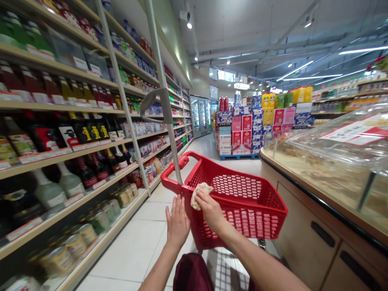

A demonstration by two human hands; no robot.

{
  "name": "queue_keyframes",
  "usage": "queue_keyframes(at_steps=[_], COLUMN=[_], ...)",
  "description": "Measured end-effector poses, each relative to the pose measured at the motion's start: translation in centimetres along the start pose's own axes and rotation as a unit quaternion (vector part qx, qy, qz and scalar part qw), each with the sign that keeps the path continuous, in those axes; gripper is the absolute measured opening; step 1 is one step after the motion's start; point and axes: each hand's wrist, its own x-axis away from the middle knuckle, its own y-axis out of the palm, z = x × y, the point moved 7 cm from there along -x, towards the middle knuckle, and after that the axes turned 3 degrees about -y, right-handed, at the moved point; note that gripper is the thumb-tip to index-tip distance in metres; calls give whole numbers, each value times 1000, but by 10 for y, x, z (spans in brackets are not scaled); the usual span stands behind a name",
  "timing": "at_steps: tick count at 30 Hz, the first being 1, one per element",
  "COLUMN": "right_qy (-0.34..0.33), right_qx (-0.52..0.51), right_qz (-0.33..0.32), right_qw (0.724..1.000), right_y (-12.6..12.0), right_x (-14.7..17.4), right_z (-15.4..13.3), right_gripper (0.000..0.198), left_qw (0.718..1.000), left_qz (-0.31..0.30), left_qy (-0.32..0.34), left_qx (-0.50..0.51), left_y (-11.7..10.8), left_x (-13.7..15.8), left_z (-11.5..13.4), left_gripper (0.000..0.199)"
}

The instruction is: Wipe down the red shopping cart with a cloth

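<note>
In front of me stands a red plastic shopping basket cart (pixel 236 173) with perforated sides. A grey pull handle (pixel 163 106) on a metal rod rises from its left end. My right hand (pixel 209 208) grips a crumpled whitish cloth (pixel 198 193) and presses it against the basket's near left side by the rim. Just left of it, my left hand (pixel 177 226) is held with its fingers stretched out and pointing up, beside the basket's left end. Whether its fingertips touch the plastic I cannot tell.
Shelves of bottles and cans (pixel 75 149) line the left. A wooden counter (pixel 303 210) with clear covers stands close on the right. Stacked drink cartons (pixel 239 133) sit on a blue pallet ahead, and glass-door fridges (pixel 201 115) stand farther back. Pale floor tiles (pixel 139 238) lie below.
</note>
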Motion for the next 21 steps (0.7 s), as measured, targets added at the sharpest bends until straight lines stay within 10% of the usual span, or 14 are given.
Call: queue_keyframes(at_steps=[16,21], right_qy=[-57,124], right_qx=[-62,-180], right_qz=[-60,71], right_qw=[995,973], right_y=[41,5], right_x=[-12,-48], right_z=[-32,-10], right_gripper=[24,40], left_qw=[997,997], left_qz=[-12,16], left_qy=[-70,-49], left_qx=[25,54], left_y=[-8,-15], left_x=[-5,-18], left_z=[-39,-22], left_gripper=[63,63])
